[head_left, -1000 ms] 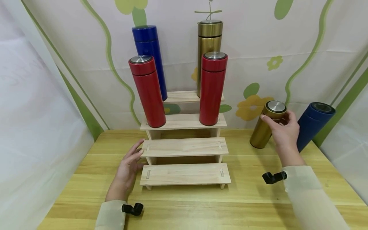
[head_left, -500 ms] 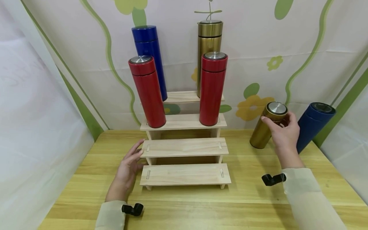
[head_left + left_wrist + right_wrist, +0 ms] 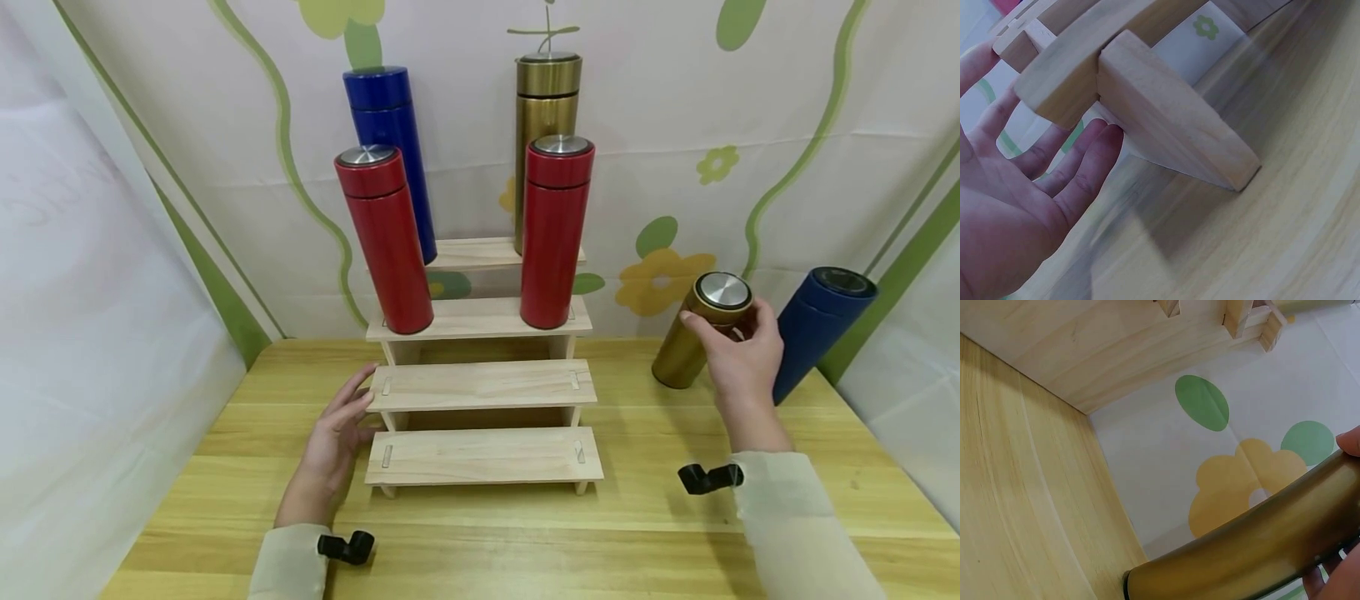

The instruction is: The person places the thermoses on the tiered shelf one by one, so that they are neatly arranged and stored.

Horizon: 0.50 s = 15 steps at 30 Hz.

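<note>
At the right in the head view my right hand (image 3: 746, 367) grips a gold thermos (image 3: 678, 350) just below its lid, thumb on one side and fingers round the other. Its base is at the table and its silver top leans right. In the right wrist view the thermos (image 3: 1254, 537) slants across the lower right. My left hand (image 3: 333, 442) touches the left side of a stepped wooden rack (image 3: 480, 385). The left wrist view has these fingers (image 3: 1088, 178) extended against the rack's side (image 3: 1160, 119), holding nothing.
Two red thermoses (image 3: 386, 242) (image 3: 557, 233) stand on one upper step. Behind them, on the top step, are a blue thermos (image 3: 390, 125) and another gold thermos (image 3: 546, 117). A dark blue thermos (image 3: 821, 321) stands beside my right hand. A patterned curtain (image 3: 660, 100) backs the wooden table (image 3: 450, 558).
The top of the held gold thermos has come slightly toward me, with its base staying in place. My right hand and wrist have shifted slightly the same way. My left hand stays still.
</note>
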Motion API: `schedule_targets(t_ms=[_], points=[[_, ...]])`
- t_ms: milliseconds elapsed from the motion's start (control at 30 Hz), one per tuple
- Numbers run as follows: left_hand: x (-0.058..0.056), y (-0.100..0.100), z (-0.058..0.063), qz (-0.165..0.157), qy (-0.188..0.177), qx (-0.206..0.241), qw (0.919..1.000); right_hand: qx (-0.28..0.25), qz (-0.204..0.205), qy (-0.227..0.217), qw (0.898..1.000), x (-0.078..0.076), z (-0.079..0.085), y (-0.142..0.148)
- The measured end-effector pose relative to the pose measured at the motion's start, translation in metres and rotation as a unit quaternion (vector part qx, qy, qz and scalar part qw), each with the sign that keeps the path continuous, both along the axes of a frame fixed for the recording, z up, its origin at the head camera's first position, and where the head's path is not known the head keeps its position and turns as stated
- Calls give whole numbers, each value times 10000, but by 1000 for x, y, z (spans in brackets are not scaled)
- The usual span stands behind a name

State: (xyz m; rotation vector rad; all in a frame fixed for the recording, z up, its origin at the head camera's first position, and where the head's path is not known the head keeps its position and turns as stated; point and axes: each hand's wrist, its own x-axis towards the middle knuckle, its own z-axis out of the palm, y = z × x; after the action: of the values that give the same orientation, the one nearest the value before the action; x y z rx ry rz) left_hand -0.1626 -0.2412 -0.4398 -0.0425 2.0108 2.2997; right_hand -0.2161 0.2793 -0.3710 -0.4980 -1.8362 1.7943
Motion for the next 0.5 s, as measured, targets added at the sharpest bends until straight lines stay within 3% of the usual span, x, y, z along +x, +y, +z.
schedule_targets(t_ms=[500], points=[[0, 1, 1, 13, -41, 7, 10000, -267, -210, 415, 9986, 19, -13, -5]])
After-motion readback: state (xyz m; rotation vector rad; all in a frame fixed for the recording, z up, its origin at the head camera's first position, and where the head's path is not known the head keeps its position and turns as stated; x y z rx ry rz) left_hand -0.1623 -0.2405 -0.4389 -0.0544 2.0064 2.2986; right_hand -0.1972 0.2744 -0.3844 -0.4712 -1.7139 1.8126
